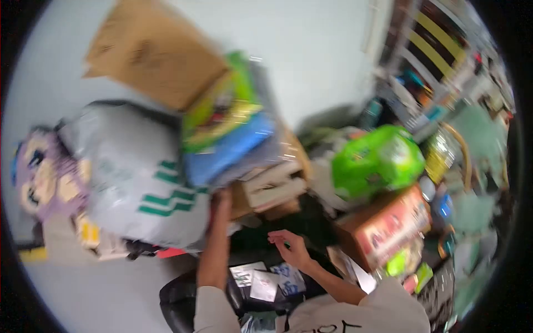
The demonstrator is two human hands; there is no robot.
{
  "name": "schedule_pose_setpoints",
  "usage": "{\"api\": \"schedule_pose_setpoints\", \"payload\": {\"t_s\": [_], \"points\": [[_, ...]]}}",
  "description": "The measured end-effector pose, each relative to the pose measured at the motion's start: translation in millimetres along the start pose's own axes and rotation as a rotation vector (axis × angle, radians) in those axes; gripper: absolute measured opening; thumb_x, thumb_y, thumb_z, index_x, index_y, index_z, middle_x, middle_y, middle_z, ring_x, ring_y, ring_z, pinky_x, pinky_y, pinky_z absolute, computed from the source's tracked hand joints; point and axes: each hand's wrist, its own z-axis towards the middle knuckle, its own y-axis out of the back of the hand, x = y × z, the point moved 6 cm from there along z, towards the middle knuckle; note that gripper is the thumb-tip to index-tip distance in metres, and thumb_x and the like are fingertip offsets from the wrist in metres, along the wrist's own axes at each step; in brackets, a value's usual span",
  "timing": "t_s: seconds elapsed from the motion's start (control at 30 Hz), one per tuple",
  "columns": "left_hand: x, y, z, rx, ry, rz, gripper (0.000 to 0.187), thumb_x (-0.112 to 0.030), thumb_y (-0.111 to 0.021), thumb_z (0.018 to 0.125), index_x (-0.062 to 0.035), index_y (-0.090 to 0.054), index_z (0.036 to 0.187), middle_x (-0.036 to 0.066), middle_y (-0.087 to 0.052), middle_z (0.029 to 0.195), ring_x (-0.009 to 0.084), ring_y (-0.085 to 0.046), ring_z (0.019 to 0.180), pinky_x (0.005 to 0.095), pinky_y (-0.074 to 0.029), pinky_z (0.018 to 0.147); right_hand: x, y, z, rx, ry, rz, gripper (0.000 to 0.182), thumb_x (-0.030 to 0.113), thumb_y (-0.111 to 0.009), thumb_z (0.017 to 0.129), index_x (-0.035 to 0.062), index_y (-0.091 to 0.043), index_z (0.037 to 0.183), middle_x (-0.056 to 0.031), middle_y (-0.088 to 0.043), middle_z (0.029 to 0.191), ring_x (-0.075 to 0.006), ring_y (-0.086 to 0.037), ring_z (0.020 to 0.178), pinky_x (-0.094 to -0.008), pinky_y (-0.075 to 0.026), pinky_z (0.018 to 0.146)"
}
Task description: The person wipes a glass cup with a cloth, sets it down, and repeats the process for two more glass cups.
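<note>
My left hand (221,204) reaches up between a stuffed white plastic bag with green print (133,183) and the lower left side of an open cardboard box (240,201). It touches the box's edge or the packages there; its fingers are blurred and partly hidden. A blue package (230,147) and a green and yellow package (222,108) stick out of the box, below a raised brown cardboard flap (158,61). Lower and to the right, my right hand (290,248) hangs in the air, fingers loosely bent and apart, with nothing visible in it.
Several printed packets (264,284) lie on a black seat (180,294) before me. A bright green bag (380,161) and a red printed carton (391,227) stand at right, beside cluttered shelves. A purple patterned item (53,172) is at far left, against the wall.
</note>
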Motion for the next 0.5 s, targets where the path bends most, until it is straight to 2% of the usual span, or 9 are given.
{"api": "schedule_pose_setpoints", "payload": {"t_s": [0.07, 0.1, 0.13, 0.2, 0.23, 0.3, 0.37, 0.4, 0.5], "points": [[-51, 33, 4, 0.136, -0.112, 0.431, 0.034, -0.026, -0.047, 0.097, -0.0056, -0.065, 0.117, 0.012, -0.067, 0.105, 0.0271, -0.062, 0.089, 0.0376, -0.053, 0.080, -18, 41, -54, -0.126, -0.176, -0.039, 0.018, -0.002, -0.054, 0.094, -0.0013, -0.065, 0.107, -0.0110, -0.070, 0.093, -0.0172, -0.069, 0.090, -0.0284, -0.054, 0.079], [-49, 32, 37, 0.175, 0.062, 0.047, 0.031, -0.020, -0.049, 0.095, -0.0053, -0.066, 0.116, 0.012, -0.067, 0.099, 0.0269, -0.063, 0.084, 0.0377, -0.054, 0.074, -22, 62, -79, -0.192, -0.165, -0.112, 0.016, -0.002, -0.055, 0.093, -0.0009, -0.066, 0.105, -0.0106, -0.070, 0.093, -0.0173, -0.070, 0.088, -0.0290, -0.055, 0.076], [-71, -10, 24, 0.244, 0.028, 0.044, 0.031, -0.020, -0.049, 0.095, -0.0053, -0.066, 0.116, 0.012, -0.067, 0.099, 0.0269, -0.063, 0.084, 0.0377, -0.054, 0.074, -27, 82, -108, -0.253, -0.205, -0.139, 0.016, -0.002, -0.055, 0.093, -0.0009, -0.066, 0.105, -0.0106, -0.070, 0.093, -0.0173, -0.070, 0.088, -0.0290, -0.055, 0.076], [-49, -24, 50, 0.310, 0.000, 0.042, 0.032, -0.022, -0.048, 0.095, -0.0049, -0.066, 0.116, 0.012, -0.067, 0.101, 0.0278, -0.063, 0.086, 0.0384, -0.053, 0.075, -35, 121, -167, -0.384, -0.239, -0.344, 0.016, 0.002, -0.058, 0.091, 0.0043, -0.068, 0.103, -0.0102, -0.071, 0.088, -0.0233, -0.070, 0.079, -0.0327, -0.055, 0.071], [-38, -26, 57, 0.326, -0.002, 0.047, 0.033, -0.023, -0.048, 0.096, -0.0047, -0.066, 0.116, 0.013, -0.067, 0.102, 0.0283, -0.063, 0.086, 0.0387, -0.053, 0.076, -55, 140, -200, -0.435, -0.382, -0.437, 0.013, 0.001, -0.060, 0.088, 0.0040, -0.069, 0.097, -0.0106, -0.070, 0.084, -0.0236, -0.069, 0.074, -0.0328, -0.054, 0.067], [-36, -28, 63, 0.333, 0.001, 0.056, 0.034, -0.025, -0.047, 0.096, -0.0043, -0.065, 0.117, 0.013, -0.066, 0.103, 0.0292, -0.063, 0.088, 0.0394, -0.053, 0.077, -49, 174, -249, -0.670, -0.323, -0.475, 0.014, -0.001, -0.059, 0.085, 0.0034, -0.069, 0.095, -0.0120, -0.069, 0.081, -0.0234, -0.068, 0.070, -0.0336, -0.053, 0.062], [-36, -26, 76, 0.330, 0.006, 0.058, 0.036, -0.027, -0.046, 0.096, -0.0040, -0.065, 0.117, 0.014, -0.066, 0.105, 0.0302, -0.063, 0.090, 0.0400, -0.053, 0.079, -25, 205, -275, -0.802, -0.354, -0.595, 0.010, -0.004, -0.060, 0.082, -0.0007, -0.065, 0.089, -0.0156, -0.066, 0.080, -0.0274, -0.066, 0.068, -0.0352, -0.051, 0.061], [-40, -27, 76, 0.325, 0.009, 0.058, 0.037, -0.027, -0.046, 0.096, -0.0038, -0.065, 0.117, 0.014, -0.066, 0.106, 0.0306, -0.063, 0.090, 0.0404, -0.052, 0.079, -30, 217, -290, -0.870, -0.297, -0.679, 0.011, -0.006, -0.062, 0.080, -0.0025, -0.063, 0.091, -0.0150, -0.064, 0.080, -0.0305, -0.065, 0.074, -0.0367, -0.052, 0.068], [-57, -20, 89, 0.302, -0.006, 0.061, 0.040, -0.030, -0.045, 0.096, -0.0032, -0.064, 0.118, 0.016, -0.066, 0.108, 0.0320, -0.063, 0.093, 0.0414, -0.052, 0.081, -26, 236, -292, -0.843, -0.390, -0.973, 0.041, 0.007, -0.072, 0.076, 0.0008, -0.057, 0.114, -0.0173, -0.059, 0.101, -0.0357, -0.059, 0.098, -0.0426, -0.049, 0.084]]}}
